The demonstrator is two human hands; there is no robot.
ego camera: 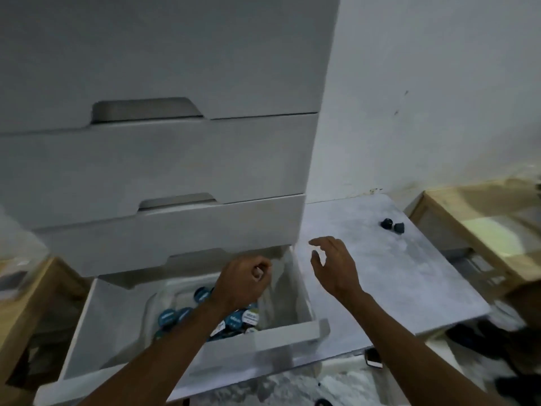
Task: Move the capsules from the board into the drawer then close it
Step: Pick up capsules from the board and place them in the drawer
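Observation:
The bottom drawer (278, 338) of a white cabinet stands pulled out. Inside it is a clear plastic tub (152, 306) holding several blue-lidded capsules (168, 316). My left hand (246, 281) hovers over the tub with fingers curled; whether it holds a capsule I cannot tell. My right hand (333, 265) is open, fingers spread, over the left edge of the grey marbled board (409, 273). Two dark capsules (392, 224) lie close together at the board's far right, well beyond my right hand.
Three shut white drawers (164, 159) rise above the open one. Wooden crates stand at the left (26, 306) and the right (474, 227). A white wall (439, 98) is behind the board. A small phone-like thing (374, 358) lies on the floor below the board.

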